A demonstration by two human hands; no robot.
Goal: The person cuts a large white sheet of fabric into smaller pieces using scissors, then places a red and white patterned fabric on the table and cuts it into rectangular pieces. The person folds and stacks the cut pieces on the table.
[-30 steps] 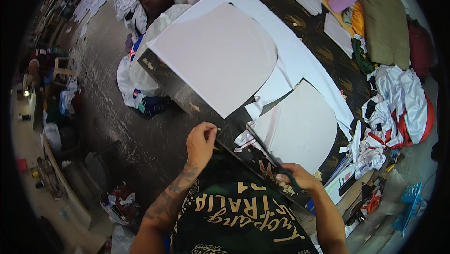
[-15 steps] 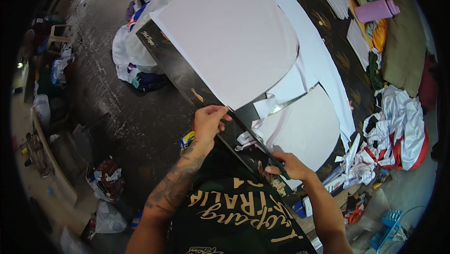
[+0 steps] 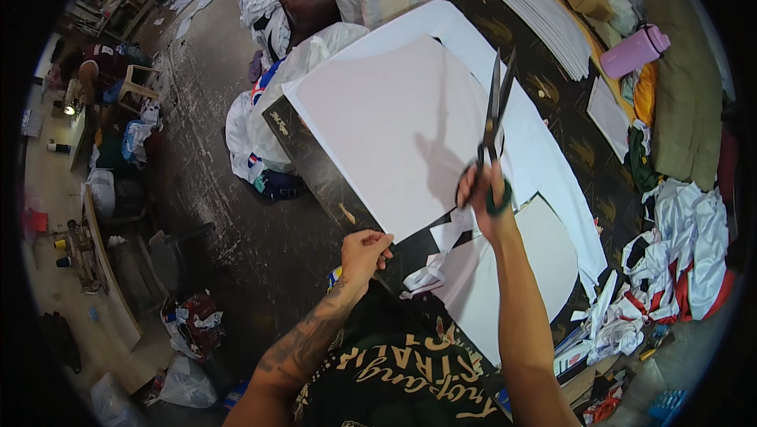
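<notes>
My right hand (image 3: 490, 194) grips large black-handled scissors (image 3: 497, 100), raised above the fabric with the blades pointing away from me and slightly parted. Their shadow falls on the pale curved fabric piece (image 3: 378, 119). My left hand (image 3: 371, 249) pinches the near-left corner of that piece at the table's edge. A second curved piece (image 3: 536, 261) lies to the right, with narrow offcut strips (image 3: 426, 273) beside it. Beneath and behind the pieces, a larger white cloth (image 3: 579, 230) spreads over the dark patterned table (image 3: 536, 88).
A stack of white sheets (image 3: 536, 21), pink bottle (image 3: 635, 50), khaki roll (image 3: 672, 80) and crumpled cloth (image 3: 682, 249) line the right. Bagged cloth (image 3: 264, 139) lies beside the table's left edge. Far left, a person (image 3: 102, 68) is at a sewing bench (image 3: 55, 190) near a plastic chair (image 3: 138, 86).
My right hand has moved up and forward with the scissors, from low at the near edge to over the fabric. My left hand has come onto the fabric's corner. The view has shifted.
</notes>
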